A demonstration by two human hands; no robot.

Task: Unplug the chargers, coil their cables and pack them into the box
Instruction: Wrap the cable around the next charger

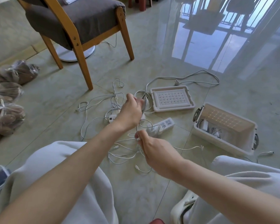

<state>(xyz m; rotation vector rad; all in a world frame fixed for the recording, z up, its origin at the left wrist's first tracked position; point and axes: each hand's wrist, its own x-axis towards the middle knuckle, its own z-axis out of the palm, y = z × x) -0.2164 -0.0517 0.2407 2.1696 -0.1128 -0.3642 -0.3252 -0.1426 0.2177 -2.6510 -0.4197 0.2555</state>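
Chair (74, 21) behind cables (114, 94), lid (172, 98) nr box (220, 138)

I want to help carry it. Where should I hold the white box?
Probably at its two short ends: the box stands open, and a dark handle sits on each end. Come from both sides at once and keep it level so the chargers inside stay put.

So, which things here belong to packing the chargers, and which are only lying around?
Job: cable, coiled in left hand and pinched by right hand; power strip; box; lid.
Lying about: chair; tied bags; round white base.
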